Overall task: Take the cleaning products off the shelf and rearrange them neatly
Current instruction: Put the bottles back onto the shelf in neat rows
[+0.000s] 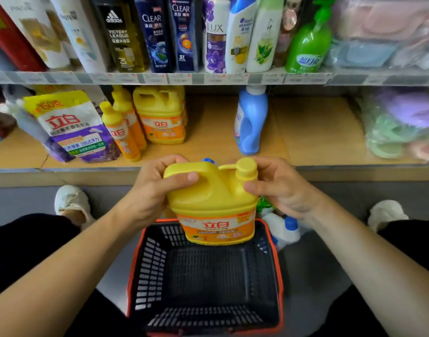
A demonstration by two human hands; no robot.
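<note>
Head view: my left hand (155, 190) grips the handle end of the yellow jug (213, 203), with the thumb laid across the top of the handle and the fingers curled round its far side. My right hand (281, 190) grasps the same jug at the neck, with the thumb pressed just under the pump cap and the fingers wrapped behind it. I hold the jug upright between the two hands, off the shelf, with its orange label facing me. It hangs above the far end of the basket (150, 263), a black mesh one with an orange rim that sits on the floor between my knees.

Just right of the basket, on the floor, a white bottle (284, 229) with a blue cap lies partly hidden under my right wrist. My shoes (70, 200) show to either side.

Farther off is the lower shelf (318, 127). On it a blue detergent bottle (251, 122) stands alone right of centre. To the left stands a second yellow jug (160, 115), with two slim yellow bottles (121, 132) just beside it and a refill pouch (74, 127) leaning at their left. Bagged slippers (398, 122) fill the right end.

On the upper shelf (208, 79) a row of shampoo bottles (155, 35) stands close together, ending at a green pump bottle (308, 42) on the right.
</note>
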